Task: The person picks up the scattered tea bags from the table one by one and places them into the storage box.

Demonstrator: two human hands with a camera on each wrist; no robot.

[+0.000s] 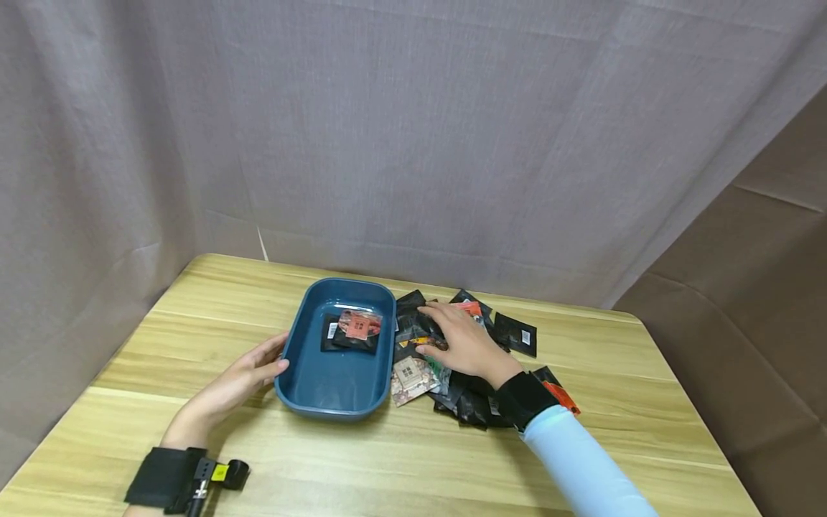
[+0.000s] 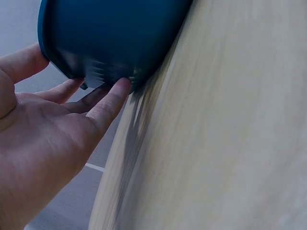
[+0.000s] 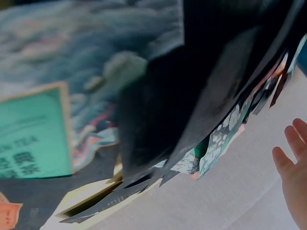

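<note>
A blue rectangular tub (image 1: 334, 413) stands on the table, with black tea packets inside, the top one (image 1: 359, 327) bearing a pink-red label. My left hand (image 1: 235, 380) is at its left side, fingertips against the outer wall and thumb at the rim. The left wrist view shows that hand (image 2: 48, 134) from the palm side. Over the pile of tea packets (image 1: 474, 409) to the right of the tub, my right hand (image 1: 465, 341) reaches with fingers apart. In the right wrist view its fingers (image 3: 293, 143) show at the right edge, with a green-labelled packet (image 3: 33, 134) close up.
A patterned packet (image 1: 413, 377) with a beige label lies beside the tub. One black packet (image 1: 515, 334) sits at the pile's far right, and an orange-marked one (image 1: 561, 395) is near the right wrist. Grey cloth (image 1: 413, 143) hangs behind the wooden table (image 1: 323, 459).
</note>
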